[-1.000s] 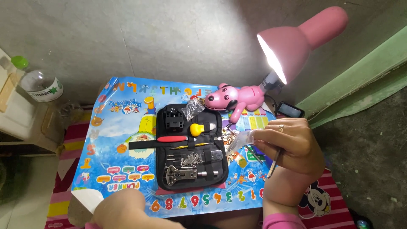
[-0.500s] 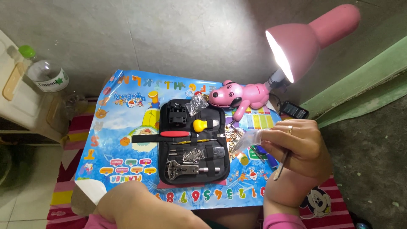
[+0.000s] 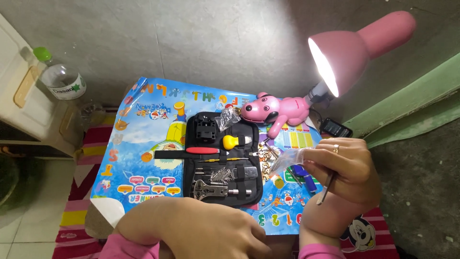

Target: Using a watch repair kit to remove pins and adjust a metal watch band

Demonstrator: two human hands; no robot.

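My right hand (image 3: pixel 345 168) is at the right edge of the small table. It pinches a small clear plastic bag (image 3: pixel 286 161) between thumb and fingers, and a thin metal tool (image 3: pixel 326 189) sticks down out of the same hand. My left hand (image 3: pixel 211 230) hovers at the near table edge with its fingers curled and its back to the camera; its palm is hidden. Just beyond it lies an open black tool case (image 3: pixel 223 160), which holds a yellow-handled tool (image 3: pixel 231 141), a red-handled screwdriver (image 3: pixel 202 150), a metal wrench (image 3: pixel 211 190) and several small pins.
The table is covered with a colourful children's poster (image 3: pixel 143 139). A pink dog-shaped lamp (image 3: pixel 275 110) stands at the back right, its lit shade (image 3: pixel 354 48) overhead. A small black device (image 3: pixel 335 127) lies beside it. A plastic bottle (image 3: pixel 60 79) and a white cabinet (image 3: pixel 24 96) are on the left.
My left hand has risen into view along the near table edge, toward the case. My right hand still holds the bag and thin tool and has drifted slightly right.
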